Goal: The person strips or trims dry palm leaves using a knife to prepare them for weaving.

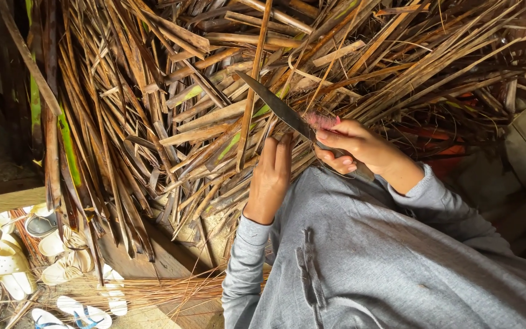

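My right hand (351, 146) grips the handle of a long knife (278, 109), whose grey blade points up and left across the leaves. My left hand (270, 176) sits just left of it with its back toward me. Its fingers are closed among the dry leaf strips under the blade, near a long tan leaf strip (252, 91) that runs upward. A large pile of dried brown palm-like leaves (153, 109) fills the area in front of both hands. Grey long sleeves cover both arms.
Several pale sandals (56, 256) lie on the ground at the lower left, beside thin straw-like fibres (153, 292). A wooden plank (171, 262) runs under the leaf pile. A few green strips (68, 146) are mixed in at the left.
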